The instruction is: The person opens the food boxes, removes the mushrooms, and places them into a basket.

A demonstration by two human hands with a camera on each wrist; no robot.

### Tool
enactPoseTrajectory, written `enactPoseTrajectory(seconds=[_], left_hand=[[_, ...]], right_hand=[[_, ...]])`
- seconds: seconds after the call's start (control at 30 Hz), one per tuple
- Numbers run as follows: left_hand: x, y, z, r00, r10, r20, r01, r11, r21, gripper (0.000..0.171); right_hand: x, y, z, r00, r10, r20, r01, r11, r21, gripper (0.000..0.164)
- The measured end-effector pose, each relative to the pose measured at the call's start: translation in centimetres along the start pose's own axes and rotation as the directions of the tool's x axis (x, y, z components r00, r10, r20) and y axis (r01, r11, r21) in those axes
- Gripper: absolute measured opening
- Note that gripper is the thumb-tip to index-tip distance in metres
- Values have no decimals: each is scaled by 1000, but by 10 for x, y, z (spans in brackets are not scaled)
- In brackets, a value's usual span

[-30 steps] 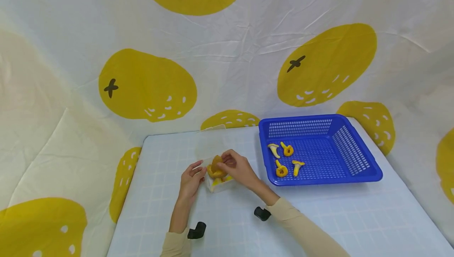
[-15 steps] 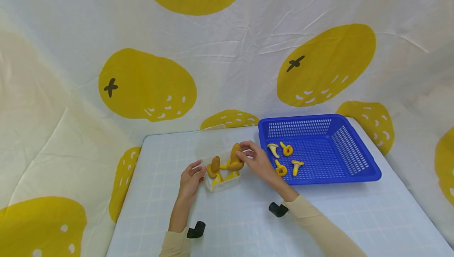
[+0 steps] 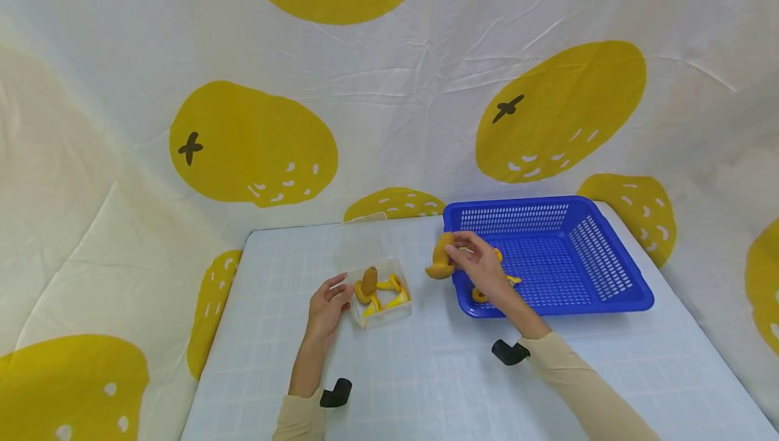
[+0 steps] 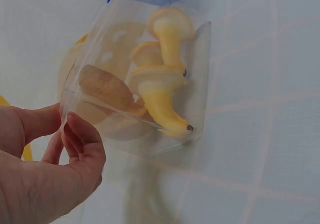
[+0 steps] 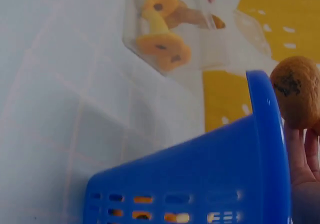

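Mid-frame, the right hand (image 3: pixel 481 268) pinches a brown mushroom (image 3: pixel 443 256), cap down, at the left of the blue basket (image 3: pixel 548 268); the left hand (image 3: pixel 327 306) pinches a clear box (image 3: pixel 386 319).

Right of centre in the head view, a blue basket (image 3: pixel 581 272) is made of smooth, glossy plastic. Left of it, a box (image 3: pixel 387 318) is formed of thin, clear, shiny plastic. At the basket's left edge, a brown mushroom (image 3: pixel 442 258) is covered in a matt, finely rough surface; the yellow mushrooms (image 4: pixel 161 104) are finished smoother, with a faint sheen. The counter (image 3: pixel 414 380) is spread with matt, pale checked cloth. Across the upper frame, a matt cloth backdrop (image 3: pixel 389 103) is creased.
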State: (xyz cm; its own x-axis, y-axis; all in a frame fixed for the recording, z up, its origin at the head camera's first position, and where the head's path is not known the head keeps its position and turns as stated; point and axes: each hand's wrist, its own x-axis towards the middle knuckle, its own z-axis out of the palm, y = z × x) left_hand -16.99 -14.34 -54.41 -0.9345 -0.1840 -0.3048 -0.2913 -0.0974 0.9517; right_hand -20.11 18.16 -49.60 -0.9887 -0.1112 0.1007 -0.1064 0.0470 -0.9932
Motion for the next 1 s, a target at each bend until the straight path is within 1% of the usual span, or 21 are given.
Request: enactPoseTrajectory(seconds=[0.17,0.33,0.63,0.8,0.9,1.0], left_hand=[[1,0,0,1000,-5,1,5,1000,-10,45],[2,0,-1,1000,-14,3,14,1000,-1,45],[1,1,-2,1000,-16,6,16,1000,7,45],[1,0,-2,1000,-15,9,15,1000,-12,46],[1,0,-2,1000,-15,11,15,1000,-18,46],[1,0,-2,1000,-11,15,11,1000,-26,47]], right_hand=[[-4,-1,-24,998,18,-62,-21,999,-44,42],[-8,0,-45,995,32,-94,-42,993,-107,47],[-19,6,-80,991,27,-132,-45,989,-139,48],[-25,8,-96,988,44,-147,-78,970,-232,52],[-26,10,-106,987,59,-151,-102,949,-298,54],[-27,12,-115,988,80,-134,-123,928,-351,55]])
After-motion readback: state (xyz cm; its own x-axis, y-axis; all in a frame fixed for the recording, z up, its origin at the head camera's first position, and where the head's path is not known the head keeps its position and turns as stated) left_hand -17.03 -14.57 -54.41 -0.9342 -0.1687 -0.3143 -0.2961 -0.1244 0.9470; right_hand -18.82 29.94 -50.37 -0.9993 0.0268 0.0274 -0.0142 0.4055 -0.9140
